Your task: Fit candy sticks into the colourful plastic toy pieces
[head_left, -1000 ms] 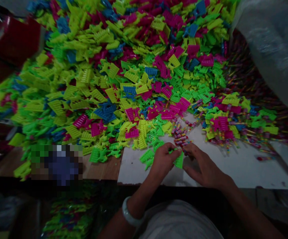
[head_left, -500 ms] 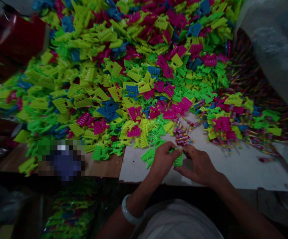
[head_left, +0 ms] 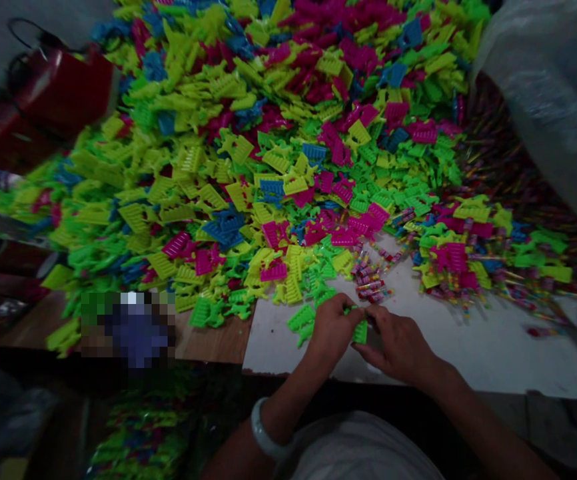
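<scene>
My left hand (head_left: pixel 332 328) is closed on a green plastic piece (head_left: pixel 360 331) above the white board's front part. My right hand (head_left: pixel 396 341) meets it from the right, fingers bent round the same green piece, its fingertips partly hidden. Just left of my left hand, another green comb-like piece (head_left: pixel 300 321) lies on the white board (head_left: pixel 438 347). Behind my hands lie small candy-filled tubes (head_left: pixel 370 283) with red and purple wrapping.
A big heap of yellow, green, pink and blue pieces (head_left: pixel 193 160) covers the back. Mixed pieces lie on tubes (head_left: pixel 456 257) at right, beside a plastic sheet (head_left: pixel 548 100). A red machine (head_left: pixel 48 100) stands back left. Packed pieces (head_left: pixel 138 433) sit below the table edge.
The whole view has shifted slightly, with the scene a little further right and down. Both hands remain together at the green piece, their fingers slightly moved.
</scene>
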Action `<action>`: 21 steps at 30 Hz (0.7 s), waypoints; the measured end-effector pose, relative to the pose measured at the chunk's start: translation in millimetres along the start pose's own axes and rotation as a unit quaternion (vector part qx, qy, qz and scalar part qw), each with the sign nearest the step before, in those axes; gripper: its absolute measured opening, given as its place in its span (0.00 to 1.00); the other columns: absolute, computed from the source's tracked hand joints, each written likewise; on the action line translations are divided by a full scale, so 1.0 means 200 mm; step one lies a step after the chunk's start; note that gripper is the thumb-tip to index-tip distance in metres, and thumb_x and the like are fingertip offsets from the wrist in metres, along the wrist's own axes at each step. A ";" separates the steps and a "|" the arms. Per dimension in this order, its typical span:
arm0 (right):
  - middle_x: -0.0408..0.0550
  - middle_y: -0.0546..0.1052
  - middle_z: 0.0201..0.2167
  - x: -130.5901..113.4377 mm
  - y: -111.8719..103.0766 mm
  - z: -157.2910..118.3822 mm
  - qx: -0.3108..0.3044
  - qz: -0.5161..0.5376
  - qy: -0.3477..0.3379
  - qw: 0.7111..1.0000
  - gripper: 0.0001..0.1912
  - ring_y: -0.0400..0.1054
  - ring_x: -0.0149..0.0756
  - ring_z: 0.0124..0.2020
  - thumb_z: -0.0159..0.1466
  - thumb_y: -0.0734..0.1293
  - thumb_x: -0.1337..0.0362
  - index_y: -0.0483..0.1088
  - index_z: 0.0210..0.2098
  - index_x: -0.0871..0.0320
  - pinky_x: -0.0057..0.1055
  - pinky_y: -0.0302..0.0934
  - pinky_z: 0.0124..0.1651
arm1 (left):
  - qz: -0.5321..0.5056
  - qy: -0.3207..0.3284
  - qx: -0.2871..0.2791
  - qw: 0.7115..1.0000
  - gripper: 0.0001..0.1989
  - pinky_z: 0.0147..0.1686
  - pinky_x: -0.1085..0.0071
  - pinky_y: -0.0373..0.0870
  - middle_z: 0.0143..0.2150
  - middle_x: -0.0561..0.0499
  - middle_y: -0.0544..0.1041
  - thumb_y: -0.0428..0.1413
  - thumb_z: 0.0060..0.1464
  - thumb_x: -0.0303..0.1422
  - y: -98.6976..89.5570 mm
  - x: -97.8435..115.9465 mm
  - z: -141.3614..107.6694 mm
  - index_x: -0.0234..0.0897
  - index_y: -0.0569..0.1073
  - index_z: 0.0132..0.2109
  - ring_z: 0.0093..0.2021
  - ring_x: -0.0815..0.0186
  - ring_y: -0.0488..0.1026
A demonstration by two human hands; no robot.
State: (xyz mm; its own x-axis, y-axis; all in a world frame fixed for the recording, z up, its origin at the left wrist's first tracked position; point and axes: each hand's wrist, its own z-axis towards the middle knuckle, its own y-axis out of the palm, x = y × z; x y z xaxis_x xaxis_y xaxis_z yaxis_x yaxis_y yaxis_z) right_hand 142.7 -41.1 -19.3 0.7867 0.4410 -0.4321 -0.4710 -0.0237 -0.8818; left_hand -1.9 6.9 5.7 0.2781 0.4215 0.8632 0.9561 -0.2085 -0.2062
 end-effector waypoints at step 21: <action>0.54 0.77 0.30 0.03 -0.06 0.02 -0.081 -0.051 0.039 0.995 0.22 0.73 0.43 0.29 0.62 0.59 0.48 0.65 0.40 0.63 0.33 0.59 0.29 | -0.022 -0.005 -0.008 1.000 0.07 0.22 0.74 0.55 0.17 0.58 0.62 0.55 0.41 0.34 0.03 -0.01 0.02 0.38 0.66 0.22 0.21 0.71 0.59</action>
State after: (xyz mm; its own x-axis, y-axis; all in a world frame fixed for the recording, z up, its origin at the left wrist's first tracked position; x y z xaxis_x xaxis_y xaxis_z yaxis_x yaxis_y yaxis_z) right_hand 151.1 -35.2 -9.9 0.8584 0.3786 -0.3462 -0.3210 -0.1300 -0.9381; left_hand 4.4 7.5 1.2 0.2361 0.4393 0.8668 0.9659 -0.2033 -0.1601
